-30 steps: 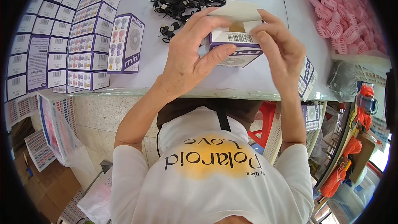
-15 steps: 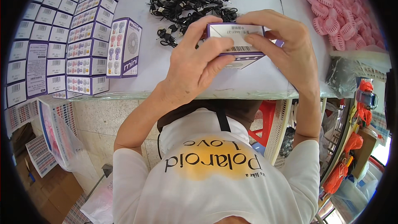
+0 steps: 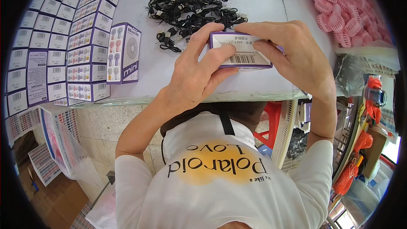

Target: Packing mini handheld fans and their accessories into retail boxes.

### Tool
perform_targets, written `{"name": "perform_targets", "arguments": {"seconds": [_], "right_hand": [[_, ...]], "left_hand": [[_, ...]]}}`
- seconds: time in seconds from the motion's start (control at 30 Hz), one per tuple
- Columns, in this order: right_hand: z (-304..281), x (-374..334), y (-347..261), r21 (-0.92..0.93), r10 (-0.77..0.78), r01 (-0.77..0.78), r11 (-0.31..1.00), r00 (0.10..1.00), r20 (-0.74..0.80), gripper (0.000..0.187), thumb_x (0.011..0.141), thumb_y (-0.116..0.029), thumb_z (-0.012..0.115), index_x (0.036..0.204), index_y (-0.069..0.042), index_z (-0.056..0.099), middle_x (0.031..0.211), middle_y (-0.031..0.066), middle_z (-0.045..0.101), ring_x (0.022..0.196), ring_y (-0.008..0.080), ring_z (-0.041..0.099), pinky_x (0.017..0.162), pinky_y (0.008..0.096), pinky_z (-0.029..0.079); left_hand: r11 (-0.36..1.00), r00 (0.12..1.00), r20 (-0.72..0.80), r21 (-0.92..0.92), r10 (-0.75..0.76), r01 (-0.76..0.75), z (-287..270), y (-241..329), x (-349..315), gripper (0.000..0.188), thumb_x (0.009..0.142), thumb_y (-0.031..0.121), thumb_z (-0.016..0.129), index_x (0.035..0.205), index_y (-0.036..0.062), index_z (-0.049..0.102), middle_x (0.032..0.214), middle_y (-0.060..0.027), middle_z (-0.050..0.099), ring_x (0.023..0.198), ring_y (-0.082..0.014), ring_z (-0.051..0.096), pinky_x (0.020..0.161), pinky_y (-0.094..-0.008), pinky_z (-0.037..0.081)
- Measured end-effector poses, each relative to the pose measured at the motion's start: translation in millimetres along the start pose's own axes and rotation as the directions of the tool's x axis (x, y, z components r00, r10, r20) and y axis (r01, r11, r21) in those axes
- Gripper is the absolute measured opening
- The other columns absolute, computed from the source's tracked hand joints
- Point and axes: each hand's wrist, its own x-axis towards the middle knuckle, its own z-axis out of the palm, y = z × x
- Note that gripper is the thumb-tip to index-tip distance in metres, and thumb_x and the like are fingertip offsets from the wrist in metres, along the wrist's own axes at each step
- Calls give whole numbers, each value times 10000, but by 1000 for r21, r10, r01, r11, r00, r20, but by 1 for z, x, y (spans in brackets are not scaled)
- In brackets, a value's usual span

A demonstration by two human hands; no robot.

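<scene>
Between both hands I hold a small white-and-purple cardboard box [image 3: 241, 53], its barcoded end facing up toward me. My left hand [image 3: 197, 68] grips its left side, with a fingertip pressed on the end flap and the thumb along the near edge. My right hand [image 3: 296, 55] clasps the right side, fingers over the far edge and thumb on the end panel. What is inside the box is hidden. Just beyond lies a tangled heap of black charging cables [image 3: 190, 6]. To the left, one similar box [image 3: 123, 53] with a fan picture stands apart.
Stacked rows of the same boxes [image 3: 87, 55] fill the table's left side. Pink mini fans [image 3: 339, 17] are piled at the far right. A plastic crate [image 3: 59, 131] sits below the table's left edge, and a red stool [image 3: 271, 121] stands underneath.
The box has tilted, so its end faces up more and its front face shows less. My right hand and forearm have shifted slightly right and nearer.
</scene>
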Motion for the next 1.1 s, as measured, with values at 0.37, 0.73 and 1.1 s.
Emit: {"name": "perform_targets", "arguments": {"seconds": [0.37,0.73,1.1], "right_hand": [[4,-14,18,120,-82,138,983,919,-386,492,766,112,518,1226,-58,558,1228,152,569,967,245,629,782,295,508],[36,-38,57,45,-29,33,998,996,-86,525,729,-114,682,1213,-51,488,1274,167,503,1151,327,519,930,401,433],[40,-15,57,398,-44,-69,915,962,269,414,744,-109,699,1138,-41,595,1084,142,625,875,276,613,794,370,478]], "left_hand": [[993,979,-197,99,-47,68,-13,-13,11,356,763,129,727,1080,58,582,1079,-163,569,872,-210,601,712,-263,494],[697,848,59,-541,-526,470,9,-3,-6,569,894,251,571,1357,16,339,1264,-174,456,1185,-241,434,927,-327,402],[966,959,142,-50,-244,253,-32,17,-31,606,661,-10,748,1204,32,482,1201,-221,517,1001,-350,576,816,-342,494]]}}
